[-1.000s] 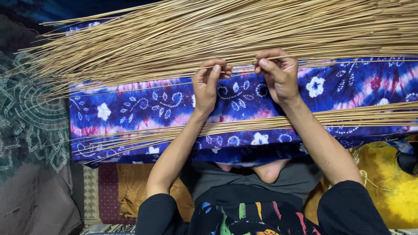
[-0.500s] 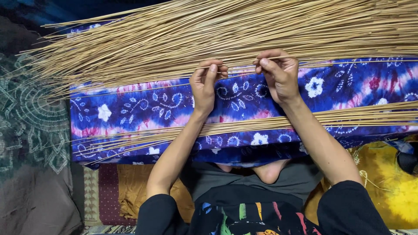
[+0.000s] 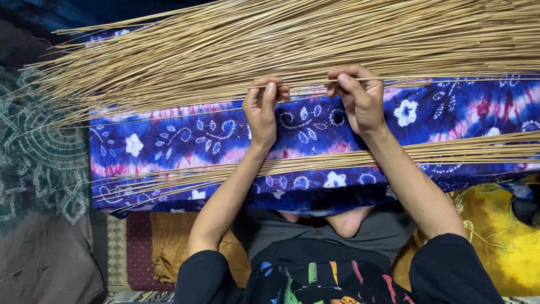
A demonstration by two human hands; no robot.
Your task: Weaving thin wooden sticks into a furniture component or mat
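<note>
Straw stick (image 3: 306, 83) pinched btwn left hand (image 3: 261, 110) & right hand (image 3: 360, 101), over purple floral cloth (image 3: 185, 141).

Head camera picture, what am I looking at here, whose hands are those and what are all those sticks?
The picture comes from a camera worn on a person's head, looking down at their own arms. The left hand and right hand pinch one thin stick between them. Beyond the hands lies a big pile of sticks; a smaller bundle lies nearer the body, under the forearms. Both rest on a blue and purple flowered cloth spread over the lap. A yellow cushion sits at right.
</note>
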